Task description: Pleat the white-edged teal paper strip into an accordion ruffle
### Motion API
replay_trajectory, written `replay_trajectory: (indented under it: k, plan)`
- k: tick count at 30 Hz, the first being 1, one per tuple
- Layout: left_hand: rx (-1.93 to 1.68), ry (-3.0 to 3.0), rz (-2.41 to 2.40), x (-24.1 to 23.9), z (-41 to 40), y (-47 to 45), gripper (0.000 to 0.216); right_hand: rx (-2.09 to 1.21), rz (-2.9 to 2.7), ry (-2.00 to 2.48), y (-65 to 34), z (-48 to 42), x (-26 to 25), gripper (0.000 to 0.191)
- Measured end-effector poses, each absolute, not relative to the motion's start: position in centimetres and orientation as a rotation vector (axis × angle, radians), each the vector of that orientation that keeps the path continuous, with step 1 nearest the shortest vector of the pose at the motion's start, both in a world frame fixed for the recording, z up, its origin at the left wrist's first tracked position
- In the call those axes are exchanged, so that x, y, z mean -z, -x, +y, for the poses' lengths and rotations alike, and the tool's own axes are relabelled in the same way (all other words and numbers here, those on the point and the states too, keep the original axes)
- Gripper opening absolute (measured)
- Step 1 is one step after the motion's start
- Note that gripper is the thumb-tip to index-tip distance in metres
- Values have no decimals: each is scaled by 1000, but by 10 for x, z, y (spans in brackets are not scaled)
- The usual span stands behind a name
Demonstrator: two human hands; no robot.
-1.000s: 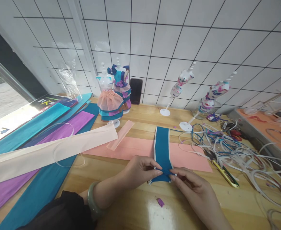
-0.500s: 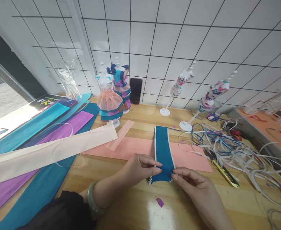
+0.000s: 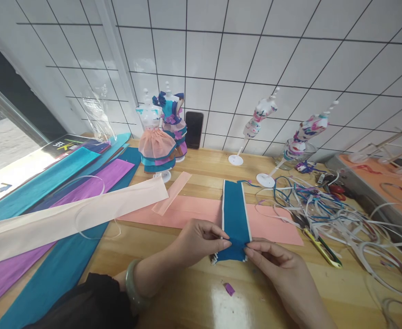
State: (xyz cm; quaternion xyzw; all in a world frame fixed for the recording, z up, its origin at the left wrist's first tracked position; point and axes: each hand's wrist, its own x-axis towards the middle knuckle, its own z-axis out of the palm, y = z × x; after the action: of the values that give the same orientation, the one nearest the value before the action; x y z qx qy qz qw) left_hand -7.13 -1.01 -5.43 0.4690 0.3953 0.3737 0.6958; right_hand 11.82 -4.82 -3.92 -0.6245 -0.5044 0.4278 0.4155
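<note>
A strip of teal fabric (image 3: 235, 210) with white edging down both long sides lies lengthwise away from me. Its near end is pinched at the left edge by my left hand (image 3: 201, 240) and at the right edge by my right hand (image 3: 276, 262). Small jagged white bits show at the near corners of the strip. Beneath its middle runs a wide salmon-pink fabric strip (image 3: 272, 224) lying crosswise on the table. A scrap of purple material (image 3: 229, 289) sits just in front of my hands.
Left are long cream (image 3: 118, 208), purple (image 3: 116, 176) and teal cloth strips. Small dress forms stand behind, one in a peach skirt (image 3: 157, 145), near a phone (image 3: 194, 130). Right lie tangled trimmings (image 3: 324, 210), a yellow-handled cutter (image 3: 322, 248) and a grey bin (image 3: 355, 176).
The far part of the teal strip has shifted slightly to the right. Both hands keep their pinch on the near end, almost in the same place.
</note>
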Motion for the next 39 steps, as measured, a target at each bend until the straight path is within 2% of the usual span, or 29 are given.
replay_trajectory:
  k: [31,39]
  plan:
    - [-872,-1187,886,49,-10,71,31,-1143,-1240,1511,-115,-53,43,23]
    - [-802,-1078,665,52,-10,72,50,-1111,-1245,1490,-110,-58,41,21]
